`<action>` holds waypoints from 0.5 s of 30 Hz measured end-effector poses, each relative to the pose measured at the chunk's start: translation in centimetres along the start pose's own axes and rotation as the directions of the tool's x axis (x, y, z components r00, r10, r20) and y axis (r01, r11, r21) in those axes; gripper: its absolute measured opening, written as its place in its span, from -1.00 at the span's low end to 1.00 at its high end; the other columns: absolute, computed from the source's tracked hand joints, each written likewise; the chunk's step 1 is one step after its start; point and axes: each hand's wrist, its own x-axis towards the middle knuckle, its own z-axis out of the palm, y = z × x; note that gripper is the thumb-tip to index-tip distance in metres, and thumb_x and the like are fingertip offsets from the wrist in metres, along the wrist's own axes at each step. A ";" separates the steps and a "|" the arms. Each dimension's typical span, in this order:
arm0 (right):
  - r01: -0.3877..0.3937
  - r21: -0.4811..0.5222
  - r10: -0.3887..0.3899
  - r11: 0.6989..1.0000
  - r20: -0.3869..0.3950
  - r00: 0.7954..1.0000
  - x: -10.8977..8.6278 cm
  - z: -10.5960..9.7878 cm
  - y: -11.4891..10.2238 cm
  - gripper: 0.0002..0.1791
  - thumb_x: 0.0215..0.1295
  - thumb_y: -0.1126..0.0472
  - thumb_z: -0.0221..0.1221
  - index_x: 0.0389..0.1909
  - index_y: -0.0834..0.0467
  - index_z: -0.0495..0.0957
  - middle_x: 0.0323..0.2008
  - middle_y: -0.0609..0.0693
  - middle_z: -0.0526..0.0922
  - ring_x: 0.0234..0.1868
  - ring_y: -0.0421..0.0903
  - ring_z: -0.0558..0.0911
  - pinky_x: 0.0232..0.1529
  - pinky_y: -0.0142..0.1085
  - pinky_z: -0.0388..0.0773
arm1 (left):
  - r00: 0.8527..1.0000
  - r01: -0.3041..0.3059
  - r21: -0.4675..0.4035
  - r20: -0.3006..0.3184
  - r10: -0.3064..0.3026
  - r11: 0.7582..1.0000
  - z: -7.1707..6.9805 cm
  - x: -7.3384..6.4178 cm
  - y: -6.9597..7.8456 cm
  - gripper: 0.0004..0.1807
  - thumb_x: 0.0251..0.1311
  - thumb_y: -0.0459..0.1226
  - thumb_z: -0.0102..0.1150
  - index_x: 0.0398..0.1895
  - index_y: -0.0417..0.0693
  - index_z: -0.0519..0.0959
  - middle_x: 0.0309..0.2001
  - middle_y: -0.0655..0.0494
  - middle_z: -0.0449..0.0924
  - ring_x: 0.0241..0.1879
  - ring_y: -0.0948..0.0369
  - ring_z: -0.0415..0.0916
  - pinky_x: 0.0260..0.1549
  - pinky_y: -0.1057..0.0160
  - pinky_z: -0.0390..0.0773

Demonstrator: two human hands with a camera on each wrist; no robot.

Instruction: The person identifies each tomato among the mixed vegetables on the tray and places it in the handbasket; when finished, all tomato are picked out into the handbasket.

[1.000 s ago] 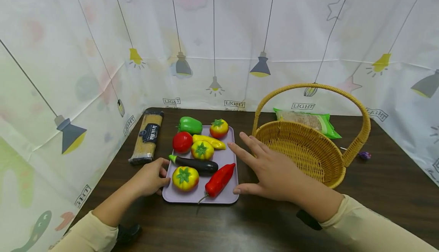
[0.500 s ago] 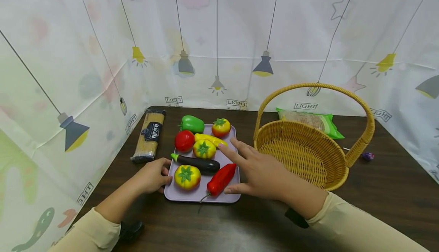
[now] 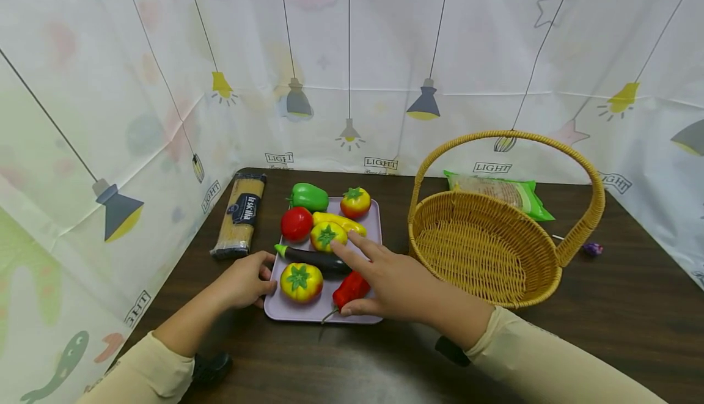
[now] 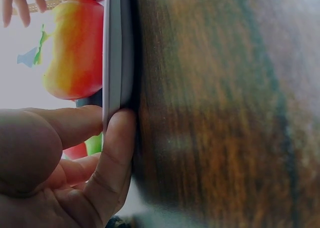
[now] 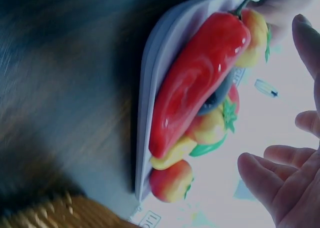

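In the head view a lilac tray [image 3: 286,313] bears toy-like vegetables. My left hand [image 3: 247,280] pinches the tray's left edge; the left wrist view shows the thumb at the rim and a finger [image 4: 117,143] against the outer side. Over the tray's right part, my right hand [image 3: 407,285] hovers with fingers spread, partly covering a long red pepper [image 3: 346,289]. A gap shows between that pepper and the fingers in the right wrist view. Beside it lie a dark eggplant [image 3: 316,260] and a yellow-red tomato-like fruit [image 3: 301,282].
Farther up the tray are a red tomato [image 3: 297,224], a green bell pepper [image 3: 309,197] and a yellow pepper [image 3: 343,223]. A wicker basket [image 3: 420,251] with a tall handle stands right. Behind it lies a green-edged packet [image 3: 528,199]; left is packaged spaghetti [image 3: 238,220].
My right hand has moved left and come over the red pepper, away from the basket. The left hand keeps its place at the tray edge. The whole head view has shifted slightly.
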 end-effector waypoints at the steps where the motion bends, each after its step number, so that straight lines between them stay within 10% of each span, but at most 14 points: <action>1: 0.005 0.007 -0.005 1.000 0.004 1.000 0.1 0.2 -0.1 0.11 0.20 -0.48 0.20 0.65 -0.26 -0.11 0.59 0.10 0.02 0.44 0.17 0.34 0.10 0.05 0.61 | 1.000 -0.001 -0.001 0.000 0.001 1.000 0.0 0.0 0.0 -0.42 0.30 -0.39 0.33 0.35 -0.23 0.38 -0.20 -0.07 0.47 -0.41 0.09 0.54 -0.50 0.22 0.70; 15: 0.046 0.115 -0.052 0.992 0.049 0.997 2.3 1.2 -1.7 0.01 0.30 -0.23 0.30 0.64 -0.06 0.02 0.55 0.09 0.15 0.37 0.06 0.44 0.16 -0.03 0.58 | 1.000 -0.017 -0.011 -0.013 0.017 1.000 0.1 -0.1 -0.1 -0.43 0.30 -0.41 0.32 0.35 -0.24 0.38 -0.20 -0.06 0.48 -0.42 0.10 0.55 -0.52 0.21 0.69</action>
